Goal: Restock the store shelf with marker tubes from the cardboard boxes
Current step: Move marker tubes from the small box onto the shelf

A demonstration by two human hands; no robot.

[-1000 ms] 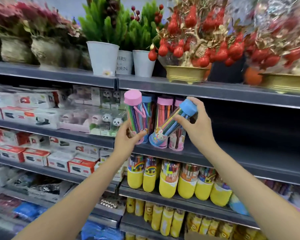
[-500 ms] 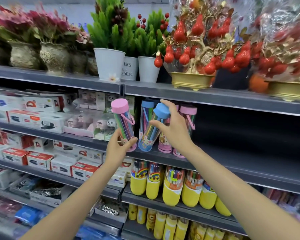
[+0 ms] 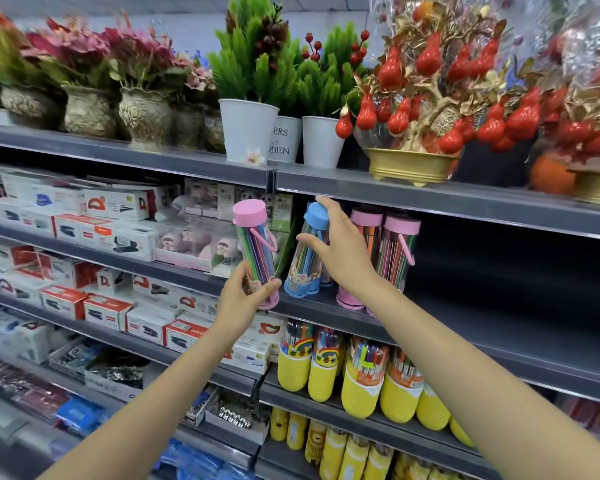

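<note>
Left hand (image 3: 243,299) grips a pink-capped tube (image 3: 255,251) held before the shelf (image 3: 482,327). Right hand (image 3: 340,247) grips a blue-capped tube (image 3: 305,265), its base on the shelf, left of two pink-capped ones.

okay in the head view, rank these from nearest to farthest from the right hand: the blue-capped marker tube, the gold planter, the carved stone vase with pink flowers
1. Blue-capped marker tube: held by the right hand.
2. Gold planter: one shelf up, slightly right.
3. Carved stone vase: top shelf, far left.
</note>
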